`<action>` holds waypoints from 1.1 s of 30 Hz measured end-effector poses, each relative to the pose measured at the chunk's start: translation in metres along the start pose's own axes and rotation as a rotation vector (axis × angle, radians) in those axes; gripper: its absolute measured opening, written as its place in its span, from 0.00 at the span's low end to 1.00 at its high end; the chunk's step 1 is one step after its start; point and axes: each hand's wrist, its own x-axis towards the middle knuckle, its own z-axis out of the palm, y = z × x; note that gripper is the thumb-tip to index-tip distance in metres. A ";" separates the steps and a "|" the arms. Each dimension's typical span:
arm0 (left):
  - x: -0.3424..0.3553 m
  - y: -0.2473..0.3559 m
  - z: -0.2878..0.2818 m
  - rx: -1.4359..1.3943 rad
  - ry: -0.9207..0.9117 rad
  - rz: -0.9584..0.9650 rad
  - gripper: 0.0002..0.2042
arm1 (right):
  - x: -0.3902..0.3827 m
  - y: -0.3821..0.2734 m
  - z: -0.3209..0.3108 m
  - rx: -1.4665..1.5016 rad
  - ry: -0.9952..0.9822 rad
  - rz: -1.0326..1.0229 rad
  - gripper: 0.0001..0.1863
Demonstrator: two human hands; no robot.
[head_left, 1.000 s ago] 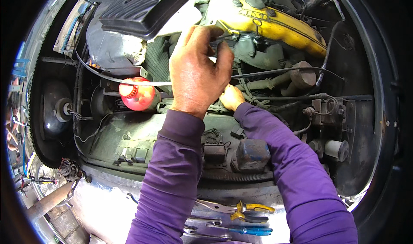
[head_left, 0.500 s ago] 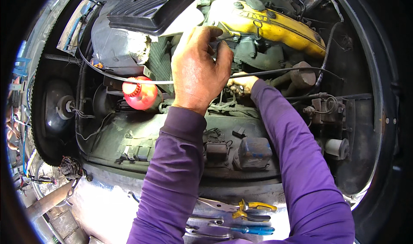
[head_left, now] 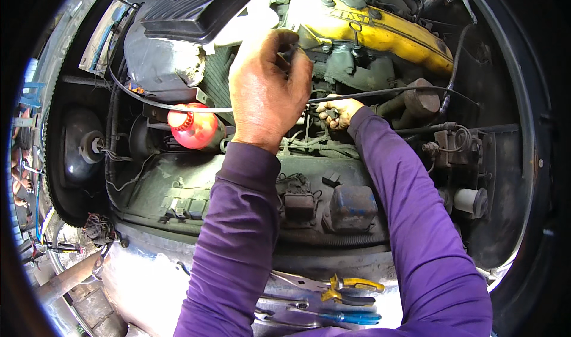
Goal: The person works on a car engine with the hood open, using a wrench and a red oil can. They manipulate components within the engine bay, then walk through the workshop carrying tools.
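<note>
My left hand [head_left: 267, 90] is raised over the engine bay, its fingers curled and the thumb bent toward them. Something dark shows between thumb and forefinger, too shadowed to name. A long thin cable [head_left: 380, 93] runs across the bay and passes behind this hand. Lower in the bay, to the right, my right hand [head_left: 342, 112] pinches a small dark part [head_left: 333, 113], beside thin wires and hoses [head_left: 321, 147]. Its fingers are closed. Beyond both hands sits the engine's yellow valve cover [head_left: 380, 34].
A red-capped bottle [head_left: 199, 129] stands left of my left hand. Black ribbed housing [head_left: 196, 22] lies at the far left. On the front ledge rest yellow-handled pliers [head_left: 354, 284], a blue-handled screwdriver [head_left: 351, 318] and wrenches [head_left: 285, 302]. A dark box [head_left: 352, 209] sits on the front panel.
My left hand has shifted slightly left and up, its thumb and forefinger a little nearer each other. The right hand has turned slightly, and the small dark part in its fingers shows more plainly.
</note>
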 end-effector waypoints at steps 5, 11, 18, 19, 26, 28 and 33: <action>0.003 -0.003 -0.002 -0.047 0.060 -0.003 0.09 | 0.016 0.006 0.004 -0.064 0.035 -0.083 0.06; 0.003 -0.004 -0.001 -0.058 0.046 -0.015 0.09 | 0.018 0.044 0.034 -1.128 0.477 -0.616 0.17; 0.005 0.001 -0.005 -0.051 0.041 -0.032 0.08 | 0.022 0.059 0.034 -0.951 0.467 -0.518 0.34; 0.003 0.001 -0.007 -0.023 0.024 -0.044 0.09 | 0.026 0.058 0.029 -0.822 0.385 -0.415 0.33; 0.004 -0.005 -0.007 0.063 0.136 0.193 0.12 | 0.059 0.051 0.007 -0.707 0.157 -0.490 0.11; 0.005 -0.001 -0.010 0.003 0.130 0.135 0.14 | 0.064 0.041 -0.002 -0.943 0.166 -0.581 0.12; -0.003 0.008 -0.015 -0.039 0.108 0.086 0.17 | 0.055 0.032 -0.042 -1.301 0.306 -0.518 0.14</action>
